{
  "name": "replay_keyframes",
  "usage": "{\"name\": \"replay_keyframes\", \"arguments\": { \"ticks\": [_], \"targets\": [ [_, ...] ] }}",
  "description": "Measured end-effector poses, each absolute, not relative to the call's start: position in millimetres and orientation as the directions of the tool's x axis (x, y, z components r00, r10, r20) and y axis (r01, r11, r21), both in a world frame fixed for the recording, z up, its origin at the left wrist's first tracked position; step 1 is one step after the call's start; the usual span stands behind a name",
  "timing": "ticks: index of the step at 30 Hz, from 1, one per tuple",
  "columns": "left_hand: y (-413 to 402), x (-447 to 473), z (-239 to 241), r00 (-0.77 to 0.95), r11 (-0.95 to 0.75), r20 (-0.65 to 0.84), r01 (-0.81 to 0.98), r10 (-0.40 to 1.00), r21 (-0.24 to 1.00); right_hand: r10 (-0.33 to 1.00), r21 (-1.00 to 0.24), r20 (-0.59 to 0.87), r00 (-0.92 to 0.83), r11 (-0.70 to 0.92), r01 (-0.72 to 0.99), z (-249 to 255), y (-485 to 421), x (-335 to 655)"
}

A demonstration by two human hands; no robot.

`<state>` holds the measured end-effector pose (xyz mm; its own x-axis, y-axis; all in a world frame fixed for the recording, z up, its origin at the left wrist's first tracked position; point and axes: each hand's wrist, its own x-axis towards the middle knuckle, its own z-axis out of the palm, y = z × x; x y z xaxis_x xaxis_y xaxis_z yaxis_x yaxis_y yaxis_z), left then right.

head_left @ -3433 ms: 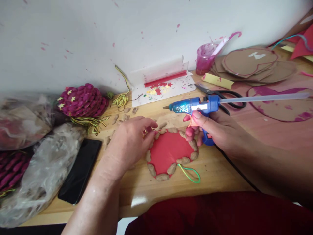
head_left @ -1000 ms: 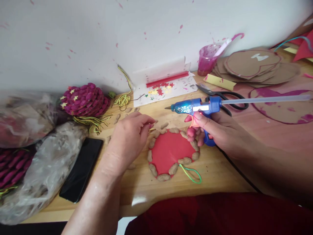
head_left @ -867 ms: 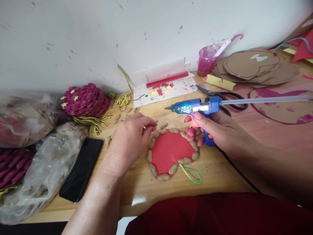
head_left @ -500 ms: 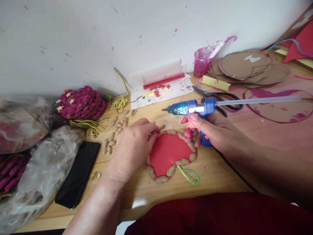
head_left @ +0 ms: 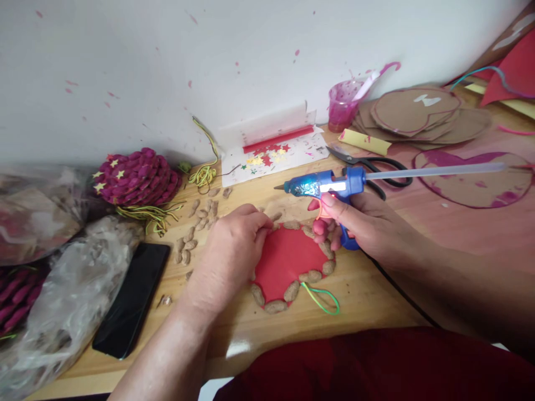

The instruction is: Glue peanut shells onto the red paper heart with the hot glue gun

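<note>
One red disc (head_left: 286, 259) lies flat on the wooden table (head_left: 363, 301), w/ peanut shells (head_left: 292, 289) set along its rim. The left hand (head_left: 232, 250) lies over the disc's upper-left edge, fingers bent together on the rim; if they pinch a shell, I cannot tell. The right hand (head_left: 359, 223), closed around the handle of the blue glue gun (head_left: 321, 185), holds it above the disc's far side, nozzle pointing left. Loose peanuts (head_left: 196, 223) lie left of the left hand, a black phone (head_left: 131, 298) further left, scissors (head_left: 371, 164) behind the glue gun.

Black phone (head_left: 131, 301), scissors (head_left: 376, 165), pink cup (head_left: 340, 108), cardboard discs (head_left: 418, 111)
</note>
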<state>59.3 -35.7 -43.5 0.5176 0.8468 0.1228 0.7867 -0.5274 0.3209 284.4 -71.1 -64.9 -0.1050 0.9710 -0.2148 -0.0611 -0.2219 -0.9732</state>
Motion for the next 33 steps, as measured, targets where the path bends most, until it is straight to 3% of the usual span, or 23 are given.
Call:
{"name": "replay_keyframes", "arguments": {
  "ticks": [14,23,28,33],
  "targets": [
    [-33.4,60.6,-45.2,0.5,-0.506,0.117,0.783,0.858,0.362,0.972,-0.973,-0.217,-0.089,-0.223,-0.063,-65.8,-70.7,282.9],
    [-31.0,62.7,-44.7,0.482,-0.484,0.091,0.815,0.872,0.318,0.974,-0.974,-0.21,-0.086,-0.216,-0.072,-63.2,-70.8,280.9],
    [-20.5,50.3,-37.3,0.454,-0.415,0.022,0.791,0.891,0.449,0.978,-0.975,-0.188,-0.095,-0.197,-0.1,-63.2,-70.1,281.3],
    [-10.4,36.0,-37.1,0.471,-0.418,0.055,0.717,0.881,0.557,0.981,-0.973,-0.163,-0.101,-0.177,-0.148,-64.5,-69.0,282.5]
  ]
}}
